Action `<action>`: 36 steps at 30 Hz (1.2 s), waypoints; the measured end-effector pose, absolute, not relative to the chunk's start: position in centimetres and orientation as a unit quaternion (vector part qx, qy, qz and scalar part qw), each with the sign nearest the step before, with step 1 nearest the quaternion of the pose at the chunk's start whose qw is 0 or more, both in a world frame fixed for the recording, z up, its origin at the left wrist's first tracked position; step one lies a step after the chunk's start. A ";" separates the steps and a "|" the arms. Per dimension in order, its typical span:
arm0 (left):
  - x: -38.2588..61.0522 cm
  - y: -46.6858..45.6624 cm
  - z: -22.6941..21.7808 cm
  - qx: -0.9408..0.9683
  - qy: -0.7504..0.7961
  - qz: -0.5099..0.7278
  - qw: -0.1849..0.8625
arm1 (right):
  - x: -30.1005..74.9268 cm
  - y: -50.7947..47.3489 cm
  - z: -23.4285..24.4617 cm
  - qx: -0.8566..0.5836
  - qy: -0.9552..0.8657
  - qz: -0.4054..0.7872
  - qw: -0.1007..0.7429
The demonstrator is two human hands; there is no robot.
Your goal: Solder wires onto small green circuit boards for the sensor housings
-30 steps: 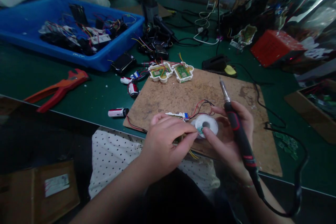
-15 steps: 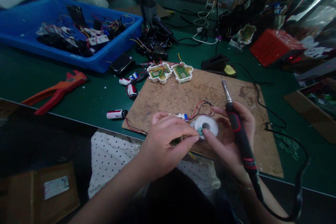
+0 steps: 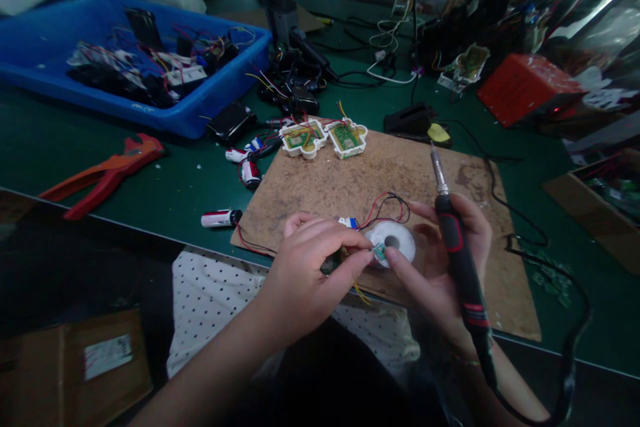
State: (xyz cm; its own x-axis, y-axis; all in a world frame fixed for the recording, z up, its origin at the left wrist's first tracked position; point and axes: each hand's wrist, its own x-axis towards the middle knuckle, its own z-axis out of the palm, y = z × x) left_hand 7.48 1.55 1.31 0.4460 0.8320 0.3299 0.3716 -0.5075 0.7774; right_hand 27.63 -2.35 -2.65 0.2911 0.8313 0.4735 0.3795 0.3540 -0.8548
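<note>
A soldering iron (image 3: 457, 253) rests in my right hand (image 3: 440, 280), tip pointing up and away. That hand's thumb presses a small green circuit board (image 3: 380, 252) against a white spool (image 3: 403, 243) lying on the brown board (image 3: 320, 180). My left hand (image 3: 320, 257) pinches thumb and forefinger together at the small board's left edge; whatever lies between those fingertips is too small to make out. Red and black wires (image 3: 385, 197) loop behind the spool from a blue-and-white part (image 3: 349, 221). Yellow wires (image 3: 361, 293) poke out below my left hand, their other end hidden.
Two white housings with green boards (image 3: 347, 138) sit at the back of the brown board. Left are batteries (image 3: 220, 218), orange-red cutters (image 3: 113, 170) and a blue bin (image 3: 180, 117). Right are an iron stand (image 3: 410, 121), a red box (image 3: 530, 90) and loose green boards (image 3: 550, 277).
My left fingertips have drawn slightly left, showing more of the small green circuit board. The soldering iron has shifted a little to the right with my right hand.
</note>
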 end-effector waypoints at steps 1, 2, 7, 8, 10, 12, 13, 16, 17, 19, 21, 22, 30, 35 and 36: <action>7.5 1.5 1.4 0.793 0.378 0.362 0.314 | 27.6 -2.4 -2.6 -0.536 -0.564 0.191 0.598; 7.5 1.5 1.4 0.795 0.375 0.362 0.310 | 27.6 -2.4 -2.6 -0.536 -0.563 0.193 0.598; 7.5 1.6 1.5 0.805 0.362 0.365 0.295 | 27.5 -2.5 -2.5 -0.538 -0.558 0.201 0.599; 7.5 1.6 1.6 0.812 0.349 0.360 0.299 | 27.5 -2.5 -2.6 -0.536 -0.558 0.201 0.600; 7.4 1.8 1.6 0.828 0.319 0.341 0.311 | 27.5 -2.5 -2.7 -0.535 -0.559 0.199 0.602; 7.4 2.0 1.7 0.838 0.306 0.317 0.322 | 27.5 -2.4 -2.8 -0.535 -0.557 0.195 0.604; 7.4 2.0 1.7 0.840 0.306 0.310 0.325 | 27.5 -2.3 -2.9 -0.535 -0.557 0.195 0.605; 7.3 2.0 1.7 0.833 0.318 0.307 0.333 | 27.5 -2.4 -2.7 -0.535 -0.557 0.198 0.604; 7.3 2.0 1.7 0.830 0.319 0.308 0.338 | 27.5 -2.4 -2.6 -0.535 -0.556 0.200 0.604; 7.3 2.0 1.6 0.825 0.323 0.312 0.344 | 27.5 -2.5 -2.3 -0.535 -0.547 0.206 0.610; 7.3 2.0 1.5 0.822 0.326 0.314 0.346 | 27.5 -2.6 -1.9 -0.537 -0.521 0.212 0.629; 7.4 2.0 1.4 0.821 0.327 0.315 0.346 | 27.5 -2.5 -1.8 -0.538 -0.499 0.207 0.647; 7.5 2.0 1.1 0.821 0.328 0.321 0.340 | 29.3 -1.4 -0.6 -0.545 -0.326 0.044 0.772; 7.5 1.9 1.1 0.821 0.333 0.319 0.337 | 30.4 -1.3 -0.9 -0.509 -0.339 0.033 0.790; 7.5 1.9 1.2 0.821 0.333 0.319 0.336 | 30.3 -1.4 -1.0 -0.506 -0.349 0.048 0.788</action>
